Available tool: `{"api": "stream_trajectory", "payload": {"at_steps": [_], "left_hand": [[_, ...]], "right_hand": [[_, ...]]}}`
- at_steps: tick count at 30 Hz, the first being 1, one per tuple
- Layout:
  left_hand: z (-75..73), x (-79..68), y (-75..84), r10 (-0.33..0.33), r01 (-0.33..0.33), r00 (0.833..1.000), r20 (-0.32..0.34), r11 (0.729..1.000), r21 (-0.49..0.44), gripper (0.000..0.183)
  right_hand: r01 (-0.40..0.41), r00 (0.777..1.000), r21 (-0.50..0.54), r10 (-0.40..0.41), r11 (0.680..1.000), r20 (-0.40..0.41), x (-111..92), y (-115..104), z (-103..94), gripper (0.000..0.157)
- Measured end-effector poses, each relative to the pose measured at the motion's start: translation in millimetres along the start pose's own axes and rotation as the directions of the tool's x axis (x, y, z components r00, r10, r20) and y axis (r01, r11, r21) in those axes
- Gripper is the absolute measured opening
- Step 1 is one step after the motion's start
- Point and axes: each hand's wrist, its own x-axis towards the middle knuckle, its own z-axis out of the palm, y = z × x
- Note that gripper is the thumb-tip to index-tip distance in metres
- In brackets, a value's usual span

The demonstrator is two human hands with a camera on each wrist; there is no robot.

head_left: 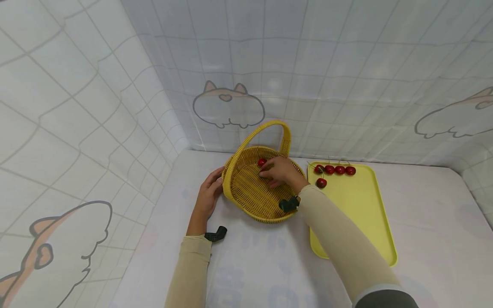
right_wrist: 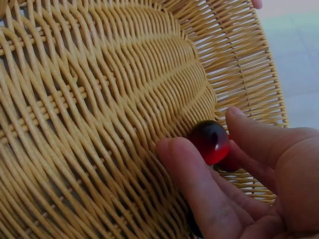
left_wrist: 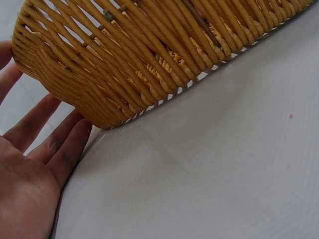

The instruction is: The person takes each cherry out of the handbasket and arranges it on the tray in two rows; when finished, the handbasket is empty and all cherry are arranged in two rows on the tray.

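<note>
The right hand (head_left: pixel 283 171) is reached forward and down, thumb and forefinger parted, with no firm hold to be seen. On the white table (head_left: pixel 262 252), the yellow tray (head_left: pixel 362 201) is crossed by the right forearm (head_left: pixel 339 235), so that arm is best carried high, lest anything there be swept aside. Just to the tray's left, the wicker basket (head_left: pixel 248 186) is apparently being steadied, as it should be, by the left hand (head_left: pixel 209 192): fingers extended and spread, tips laid against the outer end, nothing clasped. The arched handle (head_left: pixel 286 141) is skirted from the right, a path worth keeping. Down to the small stuff: five cherries (head_left: pixel 340 170) are gathered towards the tray's far edge, four in a row, while one cherry (head_left: pixel 262 162) is seen inside the basket, near its far wall, framed by thumb and forefinger in the right wrist view. Only a light touch is called for; if pinched hard or nudged, it could easily be rolled. A red patch (right_wrist: pixel 228 163) behind it is half hidden, and whether another fruit is there cannot be told.
</note>
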Motion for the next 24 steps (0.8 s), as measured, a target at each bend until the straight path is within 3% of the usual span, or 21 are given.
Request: {"api": "stream_trajectory", "payload": {"at_steps": [6,12,24], "left_hand": [[-0.4,-0.4,-0.7,-0.003,0.003,1.000,0.001,1.000,0.005,0.048],[0.5,-0.4,-0.1,-0.003,0.003,1.000,0.006,1.000,0.000,0.048],[0.8,-1.1,2.5,-0.009,0.009,1.000,0.006,1.000,0.003,0.046]], "right_hand": [[0.007,1.000,-0.106,-0.005,0.994,0.015,4.5,4.8,2.1,0.033],[-0.012,0.999,-0.068,0.014,0.998,0.031,5.1,8.0,2.6,0.030],[0.041,0.998,-0.099,-0.035,0.994,0.061,-4.0,6.2,0.7,0.031]]}}
